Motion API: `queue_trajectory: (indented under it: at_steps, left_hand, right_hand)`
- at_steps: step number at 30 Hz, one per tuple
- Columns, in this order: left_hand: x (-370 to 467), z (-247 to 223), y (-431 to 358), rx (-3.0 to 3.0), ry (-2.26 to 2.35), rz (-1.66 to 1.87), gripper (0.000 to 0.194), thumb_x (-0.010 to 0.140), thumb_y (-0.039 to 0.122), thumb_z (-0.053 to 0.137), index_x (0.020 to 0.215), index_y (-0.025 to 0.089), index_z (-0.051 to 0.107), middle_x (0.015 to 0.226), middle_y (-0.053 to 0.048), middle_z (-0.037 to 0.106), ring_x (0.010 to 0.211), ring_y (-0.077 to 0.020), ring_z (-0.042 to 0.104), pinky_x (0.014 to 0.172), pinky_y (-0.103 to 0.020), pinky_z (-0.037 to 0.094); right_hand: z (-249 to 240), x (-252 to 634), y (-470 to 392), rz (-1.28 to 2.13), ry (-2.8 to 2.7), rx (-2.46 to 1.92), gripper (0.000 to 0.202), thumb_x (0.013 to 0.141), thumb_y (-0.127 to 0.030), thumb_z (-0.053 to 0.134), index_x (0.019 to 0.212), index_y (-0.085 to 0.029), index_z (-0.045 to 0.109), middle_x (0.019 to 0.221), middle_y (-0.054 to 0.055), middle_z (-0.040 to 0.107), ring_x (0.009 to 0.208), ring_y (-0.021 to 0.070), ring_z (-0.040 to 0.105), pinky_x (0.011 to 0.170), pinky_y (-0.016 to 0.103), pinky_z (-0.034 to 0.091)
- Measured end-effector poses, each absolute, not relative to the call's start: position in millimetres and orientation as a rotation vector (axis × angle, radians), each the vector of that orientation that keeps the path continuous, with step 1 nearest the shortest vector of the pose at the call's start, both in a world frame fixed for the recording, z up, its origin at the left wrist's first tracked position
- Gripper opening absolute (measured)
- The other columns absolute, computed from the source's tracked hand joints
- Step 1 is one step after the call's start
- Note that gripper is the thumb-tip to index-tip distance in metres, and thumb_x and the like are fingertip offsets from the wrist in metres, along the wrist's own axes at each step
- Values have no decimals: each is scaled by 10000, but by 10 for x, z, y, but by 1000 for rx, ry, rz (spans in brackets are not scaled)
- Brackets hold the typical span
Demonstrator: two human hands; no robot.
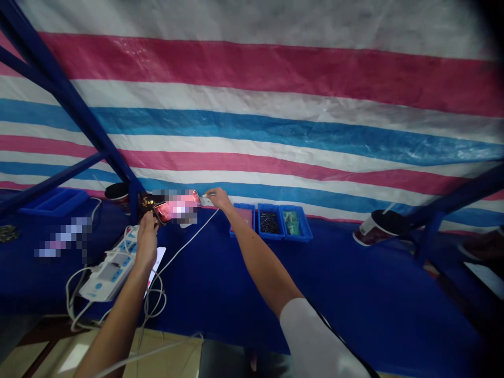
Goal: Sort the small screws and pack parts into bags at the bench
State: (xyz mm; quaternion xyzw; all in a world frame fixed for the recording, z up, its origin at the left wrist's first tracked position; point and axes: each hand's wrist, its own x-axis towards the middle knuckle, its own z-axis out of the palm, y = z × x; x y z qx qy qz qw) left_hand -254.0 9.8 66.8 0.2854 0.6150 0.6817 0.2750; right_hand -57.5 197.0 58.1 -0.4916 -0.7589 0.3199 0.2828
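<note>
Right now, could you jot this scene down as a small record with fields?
Left hand: gripping a lit phone by its left end
Right hand: pinching the end of a white cable near the phone
Plugged in: cannot tell
Beside left hand: white power strip
Right of phone: blue bins, one with dark small pieces
Backdrop: striped sheet

No word, brand or number is coming through legibly here! The white power strip (112, 270) is showing a round blue mark (98, 286) at its near end, with tiny print sitting beside it, too small to read. Over to the right, the dark cup (381, 227) is wearing a white label (368, 226), its lettering blurring out. The white card (158, 260) by the strip is carrying faint marks, also unreadable, and on the phone (163, 212), pixelation is covering much of the lit screen.
</note>
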Motion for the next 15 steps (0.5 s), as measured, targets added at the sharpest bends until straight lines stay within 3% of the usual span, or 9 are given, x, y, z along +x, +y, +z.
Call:
queue_trajectory:
  at_steps: [9,15]
  left_hand:
    - [-2626,534,262,798,1600,1771,588,913,621,495,1269,172,628,1312,-106,642,1276,-242,565,1166,-451,336]
    - [-2579,616,238,820,1535,1793,538,942,581,479,1245,169,648,1280,-98,667,1273,-239,570,1161,-436,349]
  right_hand:
    - [558,-680,2057,892,-2080,-1203,203,891,-202,627,1013,-233,786,1058,-3,765,1045,199,684,954,271,494]
    - [552,-700,2058,887,-2025,-1227,228,893,-189,606,1032,-232,782,1106,19,753,1106,219,663,975,298,488]
